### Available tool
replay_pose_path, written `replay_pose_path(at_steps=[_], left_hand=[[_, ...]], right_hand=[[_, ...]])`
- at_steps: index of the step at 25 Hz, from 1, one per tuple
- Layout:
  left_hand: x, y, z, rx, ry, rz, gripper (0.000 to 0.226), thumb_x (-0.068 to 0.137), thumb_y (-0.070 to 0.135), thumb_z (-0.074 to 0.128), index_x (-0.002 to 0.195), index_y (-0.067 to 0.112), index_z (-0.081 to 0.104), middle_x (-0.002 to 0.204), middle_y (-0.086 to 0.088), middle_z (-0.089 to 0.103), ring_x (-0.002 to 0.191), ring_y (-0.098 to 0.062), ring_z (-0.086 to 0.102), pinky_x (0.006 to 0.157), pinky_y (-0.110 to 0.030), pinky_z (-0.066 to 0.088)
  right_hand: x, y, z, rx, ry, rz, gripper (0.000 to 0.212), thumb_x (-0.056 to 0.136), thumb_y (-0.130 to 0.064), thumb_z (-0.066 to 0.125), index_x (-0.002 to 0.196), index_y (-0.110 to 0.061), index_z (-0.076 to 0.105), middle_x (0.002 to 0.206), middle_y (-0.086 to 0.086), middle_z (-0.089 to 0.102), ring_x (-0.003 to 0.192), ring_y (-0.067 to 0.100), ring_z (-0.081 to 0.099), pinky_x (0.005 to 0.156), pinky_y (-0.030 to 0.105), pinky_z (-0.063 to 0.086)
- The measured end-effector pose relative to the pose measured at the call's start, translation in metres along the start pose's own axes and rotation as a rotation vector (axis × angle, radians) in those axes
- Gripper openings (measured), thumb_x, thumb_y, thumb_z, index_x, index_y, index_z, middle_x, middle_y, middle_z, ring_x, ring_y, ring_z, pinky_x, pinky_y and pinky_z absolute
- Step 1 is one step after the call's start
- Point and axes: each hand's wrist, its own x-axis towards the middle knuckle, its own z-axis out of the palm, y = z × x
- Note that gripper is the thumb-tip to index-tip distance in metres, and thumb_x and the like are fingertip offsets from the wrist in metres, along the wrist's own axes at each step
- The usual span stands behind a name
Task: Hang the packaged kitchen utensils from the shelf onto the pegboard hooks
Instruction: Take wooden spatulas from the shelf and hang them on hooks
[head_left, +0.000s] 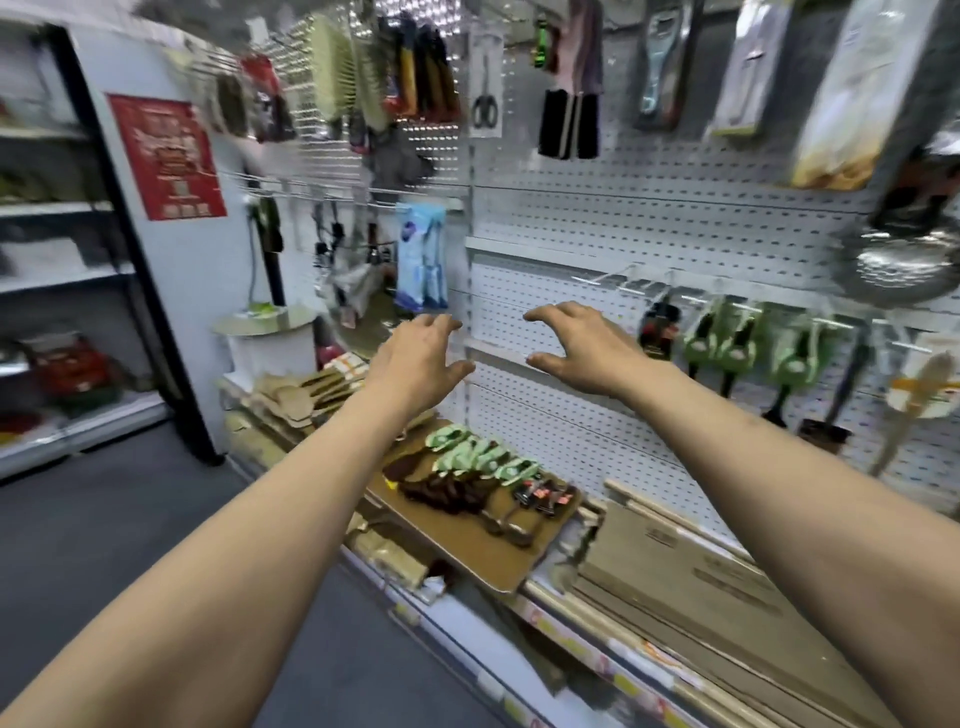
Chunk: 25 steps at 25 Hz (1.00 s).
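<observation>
Green packaged utensils (480, 457) on brown board (467, 540), both hands (415, 358) (582, 348) spread, holding nothing, before white pegboard (597, 218)

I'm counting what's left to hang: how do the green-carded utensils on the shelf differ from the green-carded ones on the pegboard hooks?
The green-carded utensils on the shelf lie flat in an overlapping row on a brown board; the green-carded utensils on the hooks hang upright, dark ends down. The shelf ones sit below both empty hands; the hung ones are right of the right hand. Both share green cards.
</observation>
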Motion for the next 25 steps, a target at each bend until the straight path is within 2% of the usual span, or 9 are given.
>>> replay_pose_path(at_steps=[6, 11, 17, 22, 25], left_hand=[[0.054, -0.158, -0.016, 0.068, 0.017, -0.08, 0.057, 0.084, 0.047, 0.065, 0.131, 0.021, 0.05, 0.121, -0.011, 0.059, 0.111, -0.032, 0.057, 0.09, -0.045, 0.05], [0.103, -0.268, 0.005, 0.049, 0.034, -0.158, 0.055, 0.084, 0.049, 0.067, 0.128, 0.021, 0.051, 0.125, -0.009, 0.057, 0.114, -0.032, 0.055, 0.09, -0.046, 0.05], [0.194, -0.392, 0.049, 0.051, 0.009, -0.209, 0.058, 0.085, 0.045, 0.066, 0.133, 0.018, 0.048, 0.131, -0.01, 0.054, 0.121, -0.031, 0.051, 0.097, -0.042, 0.045], [0.283, -0.496, 0.098, 0.035, -0.072, -0.315, 0.062, 0.086, 0.049, 0.063, 0.137, 0.019, 0.045, 0.138, -0.008, 0.051, 0.122, -0.03, 0.05, 0.093, -0.042, 0.047], [0.309, -0.55, 0.137, 0.009, -0.133, -0.35, 0.061, 0.087, 0.048, 0.063, 0.137, 0.019, 0.046, 0.138, -0.01, 0.053, 0.124, -0.031, 0.049, 0.096, -0.043, 0.046]], right_hand=[[0.142, -0.101, 0.052, 0.07, 0.009, -0.077, 0.061, 0.092, -0.048, 0.063, 0.146, -0.03, 0.04, 0.149, 0.005, 0.044, 0.135, 0.028, 0.042, 0.106, 0.043, 0.042], [0.262, -0.148, 0.118, 0.109, -0.018, -0.155, 0.061, 0.091, -0.049, 0.063, 0.145, -0.03, 0.04, 0.145, 0.006, 0.047, 0.134, 0.029, 0.044, 0.106, 0.046, 0.043], [0.412, -0.177, 0.209, 0.185, -0.072, -0.168, 0.058, 0.091, -0.047, 0.063, 0.142, -0.029, 0.041, 0.141, 0.008, 0.05, 0.131, 0.029, 0.046, 0.105, 0.045, 0.043], [0.54, -0.192, 0.287, 0.231, -0.193, -0.138, 0.06, 0.094, -0.043, 0.062, 0.146, -0.022, 0.042, 0.146, 0.01, 0.047, 0.134, 0.029, 0.045, 0.105, 0.041, 0.041], [0.591, -0.2, 0.336, 0.265, -0.267, -0.083, 0.056, 0.094, -0.042, 0.062, 0.142, -0.018, 0.047, 0.141, 0.012, 0.051, 0.131, 0.031, 0.048, 0.103, 0.04, 0.043]])
